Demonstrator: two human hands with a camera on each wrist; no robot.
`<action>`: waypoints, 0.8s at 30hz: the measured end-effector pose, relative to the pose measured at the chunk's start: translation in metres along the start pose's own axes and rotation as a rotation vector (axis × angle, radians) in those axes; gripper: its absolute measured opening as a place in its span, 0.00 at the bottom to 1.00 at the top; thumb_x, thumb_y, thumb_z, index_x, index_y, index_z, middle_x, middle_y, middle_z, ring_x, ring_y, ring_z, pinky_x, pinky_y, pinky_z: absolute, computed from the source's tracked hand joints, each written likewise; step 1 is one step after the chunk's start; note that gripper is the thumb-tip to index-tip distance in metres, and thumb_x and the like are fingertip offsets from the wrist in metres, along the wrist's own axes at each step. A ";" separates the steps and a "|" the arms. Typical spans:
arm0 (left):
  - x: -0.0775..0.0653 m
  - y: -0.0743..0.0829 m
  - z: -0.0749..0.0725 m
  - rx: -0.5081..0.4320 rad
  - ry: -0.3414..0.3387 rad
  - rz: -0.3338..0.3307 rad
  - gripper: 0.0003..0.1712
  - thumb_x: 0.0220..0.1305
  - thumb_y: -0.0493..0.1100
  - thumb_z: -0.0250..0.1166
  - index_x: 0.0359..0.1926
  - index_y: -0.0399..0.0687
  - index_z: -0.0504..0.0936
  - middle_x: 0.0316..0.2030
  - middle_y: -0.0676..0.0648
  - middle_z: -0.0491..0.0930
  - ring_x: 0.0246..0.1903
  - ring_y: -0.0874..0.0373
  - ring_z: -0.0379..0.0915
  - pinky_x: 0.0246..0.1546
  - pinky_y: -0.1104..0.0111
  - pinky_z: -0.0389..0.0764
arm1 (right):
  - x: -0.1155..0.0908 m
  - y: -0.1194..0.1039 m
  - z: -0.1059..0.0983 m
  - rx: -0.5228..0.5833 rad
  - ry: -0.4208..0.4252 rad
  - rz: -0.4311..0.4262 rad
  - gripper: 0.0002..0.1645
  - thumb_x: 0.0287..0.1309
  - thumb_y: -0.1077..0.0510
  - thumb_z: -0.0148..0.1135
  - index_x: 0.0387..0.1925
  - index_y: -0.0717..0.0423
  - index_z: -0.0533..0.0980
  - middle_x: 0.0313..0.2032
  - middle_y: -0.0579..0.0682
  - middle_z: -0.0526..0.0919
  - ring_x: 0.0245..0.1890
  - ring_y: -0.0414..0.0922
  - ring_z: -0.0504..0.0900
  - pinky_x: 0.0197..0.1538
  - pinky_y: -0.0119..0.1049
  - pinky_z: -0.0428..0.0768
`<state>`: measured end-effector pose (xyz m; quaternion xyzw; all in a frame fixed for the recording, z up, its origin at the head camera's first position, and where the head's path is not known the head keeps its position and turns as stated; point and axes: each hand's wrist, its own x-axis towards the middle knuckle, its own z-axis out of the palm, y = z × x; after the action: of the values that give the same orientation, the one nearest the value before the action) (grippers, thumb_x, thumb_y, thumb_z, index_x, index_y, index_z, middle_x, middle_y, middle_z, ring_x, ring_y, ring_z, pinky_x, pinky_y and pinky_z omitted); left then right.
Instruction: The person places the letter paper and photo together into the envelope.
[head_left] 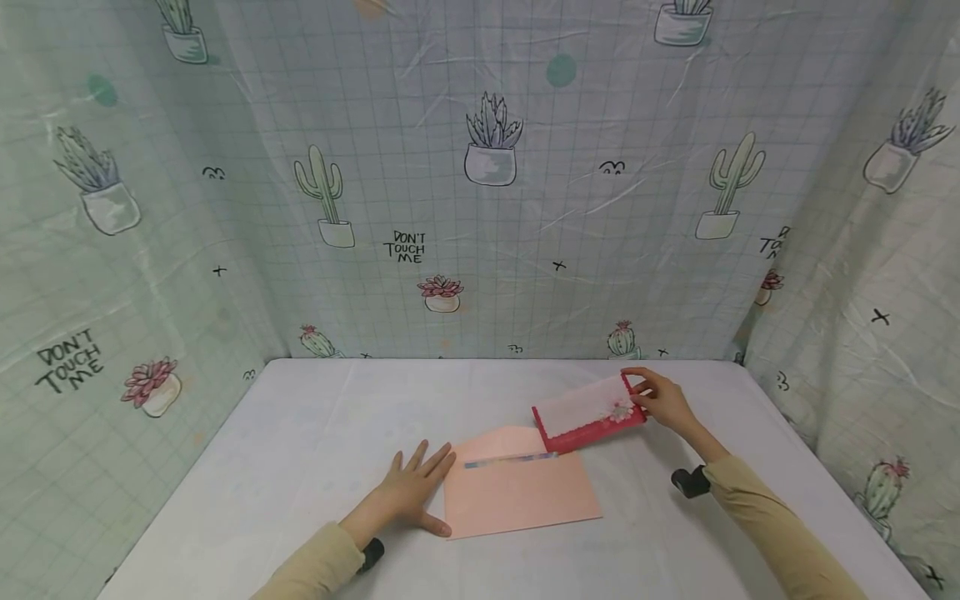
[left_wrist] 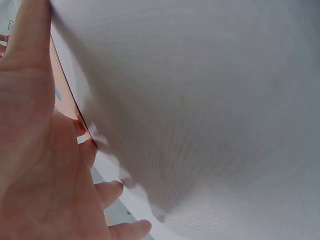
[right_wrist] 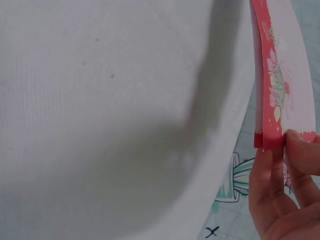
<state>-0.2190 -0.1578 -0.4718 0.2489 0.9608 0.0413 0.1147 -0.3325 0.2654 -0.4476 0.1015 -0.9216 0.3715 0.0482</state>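
Observation:
A peach-pink envelope [head_left: 521, 496] lies on the white table, its pointed flap raised toward the back and a blue-tinted strip along the opening. At its left edge, my left hand [head_left: 415, 487] rests with fingers spread, thumb by the near corner. In the left wrist view those fingers [left_wrist: 102, 195] are straight along the envelope's edge. My right hand [head_left: 663, 400] pinches the right end of a folded greeting card [head_left: 581, 412], red-bordered with a pale pink front and flowers. The card [right_wrist: 292, 75] is tilted, and its lower left corner overlaps the envelope's flap side in the head view.
The white table [head_left: 300, 433] ends at a printed cactus curtain [head_left: 487, 233] at the back, with more curtain on both sides. Black wrist devices [head_left: 690, 482] sit below each sleeve.

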 end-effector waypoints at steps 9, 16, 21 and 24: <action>-0.007 0.000 -0.002 -0.001 -0.001 0.014 0.63 0.34 0.70 0.65 0.67 0.43 0.50 0.69 0.43 0.45 0.66 0.34 0.40 0.57 0.35 0.49 | -0.003 -0.003 0.007 0.033 -0.043 -0.004 0.25 0.54 0.69 0.54 0.56 0.57 0.66 0.38 0.65 0.78 0.31 0.49 0.80 0.27 0.35 0.79; -0.008 0.000 0.001 0.007 0.013 0.018 0.63 0.35 0.69 0.65 0.67 0.43 0.50 0.69 0.43 0.45 0.66 0.34 0.40 0.57 0.35 0.49 | -0.003 -0.011 0.015 0.071 -0.077 0.001 0.24 0.55 0.66 0.56 0.55 0.56 0.67 0.37 0.63 0.78 0.31 0.47 0.79 0.30 0.37 0.81; -0.009 0.001 0.003 0.011 0.012 0.011 0.63 0.34 0.69 0.65 0.67 0.43 0.50 0.69 0.43 0.45 0.66 0.34 0.40 0.57 0.35 0.49 | -0.004 -0.016 0.019 0.097 -0.104 0.022 0.22 0.56 0.64 0.56 0.54 0.56 0.68 0.38 0.63 0.78 0.31 0.45 0.79 0.30 0.37 0.82; -0.009 0.001 0.004 0.015 0.010 0.003 0.63 0.34 0.70 0.65 0.67 0.44 0.50 0.69 0.44 0.45 0.66 0.35 0.40 0.57 0.36 0.49 | -0.004 -0.016 0.021 0.107 -0.112 0.020 0.22 0.56 0.64 0.55 0.54 0.57 0.68 0.38 0.63 0.78 0.30 0.45 0.79 0.30 0.38 0.82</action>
<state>-0.2097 -0.1612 -0.4741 0.2510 0.9613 0.0357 0.1082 -0.3255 0.2404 -0.4527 0.1155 -0.9026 0.4144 -0.0124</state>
